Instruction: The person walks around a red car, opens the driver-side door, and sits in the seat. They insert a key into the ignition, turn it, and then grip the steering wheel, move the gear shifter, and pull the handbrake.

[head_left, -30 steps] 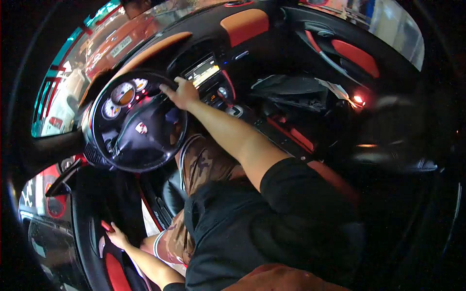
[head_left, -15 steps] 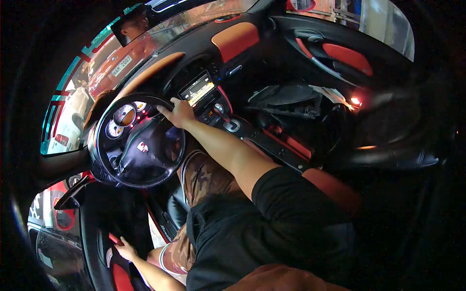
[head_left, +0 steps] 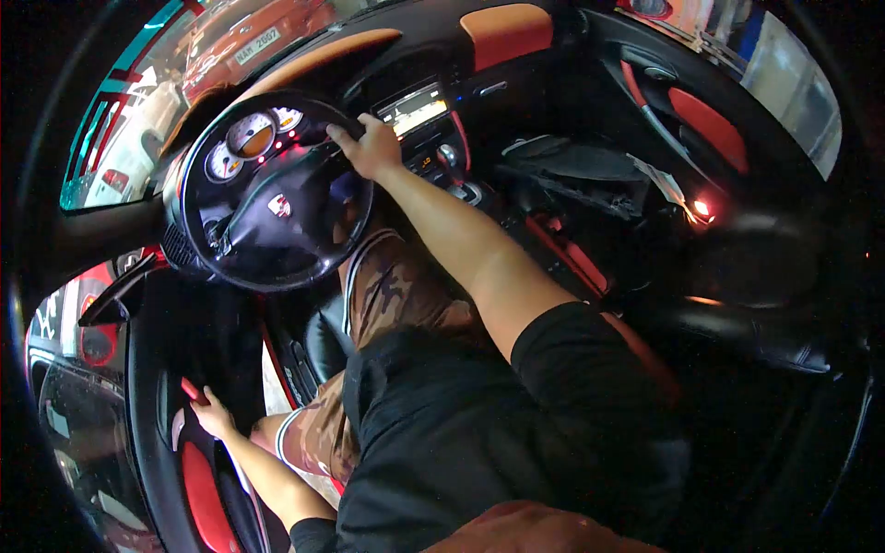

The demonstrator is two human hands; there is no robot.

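Note:
My right hand [head_left: 371, 149] is closed around the upper right of the black steering wheel [head_left: 288, 229], its thumb lying toward the inside of the rim. Low on the left, my left hand [head_left: 214, 417] is wrapped round the red door handle [head_left: 191, 390] on the inner side of the driver's door [head_left: 152, 392]. The door stands ajar, with a strip of pale ground [head_left: 274, 380] showing between it and the sill. Behind the wheel the instrument gauges [head_left: 251, 138] are lit, with small red warning lights.
A lit display [head_left: 419, 109] and a gear lever [head_left: 450, 158] are at the centre. Dark items in thin plastic [head_left: 590, 175] lie on the passenger side, near a red lamp [head_left: 702, 207]. A red car [head_left: 249, 37] shows through the windscreen.
The camera has tilted, so the wheel and dashboard sit higher and farther right in view. Both hands keep their holds on the wheel and the door handle.

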